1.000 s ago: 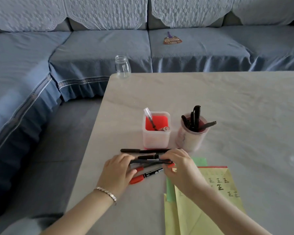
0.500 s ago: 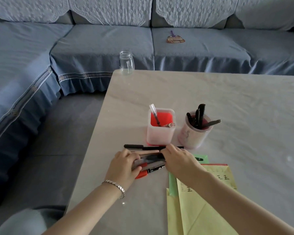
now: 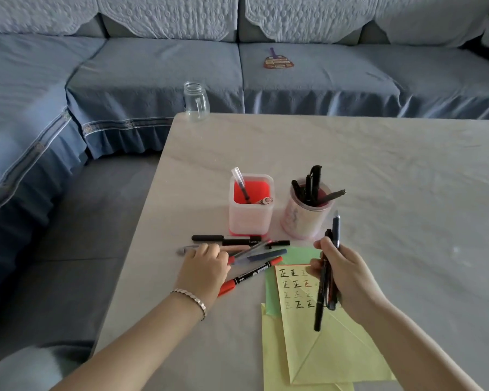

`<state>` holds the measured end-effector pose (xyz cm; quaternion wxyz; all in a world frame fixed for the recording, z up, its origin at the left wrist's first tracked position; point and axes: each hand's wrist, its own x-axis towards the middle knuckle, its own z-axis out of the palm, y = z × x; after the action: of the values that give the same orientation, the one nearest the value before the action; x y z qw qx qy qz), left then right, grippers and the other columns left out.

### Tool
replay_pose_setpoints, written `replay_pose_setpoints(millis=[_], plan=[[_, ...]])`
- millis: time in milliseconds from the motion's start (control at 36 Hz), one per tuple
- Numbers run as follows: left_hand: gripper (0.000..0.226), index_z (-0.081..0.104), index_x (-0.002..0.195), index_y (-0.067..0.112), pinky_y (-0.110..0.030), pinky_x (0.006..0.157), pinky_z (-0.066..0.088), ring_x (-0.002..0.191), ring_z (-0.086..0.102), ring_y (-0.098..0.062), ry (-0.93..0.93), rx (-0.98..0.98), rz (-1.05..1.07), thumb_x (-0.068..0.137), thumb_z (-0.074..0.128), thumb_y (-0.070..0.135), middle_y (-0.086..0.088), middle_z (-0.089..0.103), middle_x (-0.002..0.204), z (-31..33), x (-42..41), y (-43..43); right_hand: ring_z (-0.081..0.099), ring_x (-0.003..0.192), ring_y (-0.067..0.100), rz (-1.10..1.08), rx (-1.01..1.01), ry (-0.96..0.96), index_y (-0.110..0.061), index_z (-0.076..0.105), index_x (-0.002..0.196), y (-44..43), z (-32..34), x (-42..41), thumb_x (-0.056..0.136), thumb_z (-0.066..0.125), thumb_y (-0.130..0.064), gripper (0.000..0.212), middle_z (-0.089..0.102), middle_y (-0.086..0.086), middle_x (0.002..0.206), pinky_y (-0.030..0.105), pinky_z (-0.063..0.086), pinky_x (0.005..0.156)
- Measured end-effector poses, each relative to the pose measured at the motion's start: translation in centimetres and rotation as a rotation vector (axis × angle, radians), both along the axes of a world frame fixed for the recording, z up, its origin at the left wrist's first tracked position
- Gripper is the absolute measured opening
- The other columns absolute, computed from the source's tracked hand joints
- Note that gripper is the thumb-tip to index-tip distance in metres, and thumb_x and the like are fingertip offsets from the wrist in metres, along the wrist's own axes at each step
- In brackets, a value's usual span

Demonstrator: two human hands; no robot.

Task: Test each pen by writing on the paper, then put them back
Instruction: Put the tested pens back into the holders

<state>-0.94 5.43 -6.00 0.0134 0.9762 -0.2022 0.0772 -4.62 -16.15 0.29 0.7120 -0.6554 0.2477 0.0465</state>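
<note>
My right hand grips a bunch of dark pens, held nearly upright above the yellow paper, which carries rows of written marks. My left hand lies on the loose pens spread on the table, fingers over a grey pen. A red-and-black marker lies just right of that hand. Behind stand a square pink holder with two pens and a round cup with several black pens.
A green sheet lies under the yellow paper. An empty glass jar stands at the table's far left corner. The blue sofa wraps around the back and left, with a small fan on its seat. The table's left edge runs near my left hand.
My right hand has lifted a bunch of pens off the pile and swung them upright, over to the right above the paper. My left hand stays on the remaining pens.
</note>
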Motion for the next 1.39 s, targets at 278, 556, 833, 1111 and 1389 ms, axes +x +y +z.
replay_pose_setpoints(millis=[278, 556, 833, 1111, 1389], plan=[[0.023, 0.041, 0.076, 0.025, -0.009, 0.048, 0.037, 0.046, 0.050, 0.005, 0.557, -0.824, 0.274, 0.099, 0.035, 0.024, 0.006, 0.051, 0.065, 4.6, -2.7, -1.1, 0.033, 0.043, 0.008, -0.052, 0.224, -0.068, -0.008, 0.052, 0.083, 0.4, 1.6, -0.6, 0.095, 0.046, -0.024, 0.021, 0.033, -0.005, 0.053, 0.017, 0.032, 0.040], [0.013, 0.063, 0.092, -0.003, -0.022, 0.046, 0.051, 0.046, 0.052, -0.010, 1.322, -1.609, 0.491, 0.090, 0.051, 0.000, -0.005, 0.059, 0.058, 7.9, -3.8, -2.9, 0.032, 0.045, 0.012, -0.008, -0.002, -0.196, -0.007, 0.054, 0.080, 0.3, 3.1, -1.1, 0.093, 0.050, -0.021, 0.020, 0.041, 0.000, 0.053, 0.016, 0.026, 0.038], [0.029, 0.041, 0.069, 0.008, -0.019, 0.041, 0.032, 0.041, 0.034, -0.009, 1.116, -1.392, 0.367, 0.088, 0.030, -0.010, 0.000, 0.046, 0.058, 7.9, -3.9, -3.8, 0.040, 0.040, 0.006, -0.156, -0.238, -0.523, -0.016, 0.062, 0.090, 0.1, 4.3, -0.5, 0.087, 0.058, -0.008, 0.009, 0.059, 0.002, 0.057, 0.015, 0.032, 0.039], [0.031, 0.047, 0.077, 0.007, -0.016, 0.036, 0.026, 0.036, 0.028, -0.008, 1.026, -1.383, 0.422, 0.098, 0.038, 0.027, 0.008, 0.035, 0.045, 8.2, -2.7, -3.3, 0.063, 0.064, 0.001, -0.235, -0.609, -0.655, -0.024, 0.057, 0.094, -1.9, 4.1, 5.5, 0.087, 0.060, -0.010, 0.015, 0.066, 0.004, 0.080, 0.006, 0.043, 0.058], [0.023, 0.052, 0.079, 0.005, -0.017, 0.037, 0.027, 0.034, 0.028, -0.006, 0.715, -1.351, 0.339, 0.094, 0.047, 0.022, 0.010, 0.036, 0.044, 7.9, -2.8, -2.4, 0.049, 0.077, -0.010, -0.009, -0.870, -0.388, -0.005, 0.046, 0.130, -1.4, 3.0, 5.9, 0.091, 0.055, -0.020, 0.042, 0.042, 0.005, 0.111, 0.008, 0.030, 0.063]])
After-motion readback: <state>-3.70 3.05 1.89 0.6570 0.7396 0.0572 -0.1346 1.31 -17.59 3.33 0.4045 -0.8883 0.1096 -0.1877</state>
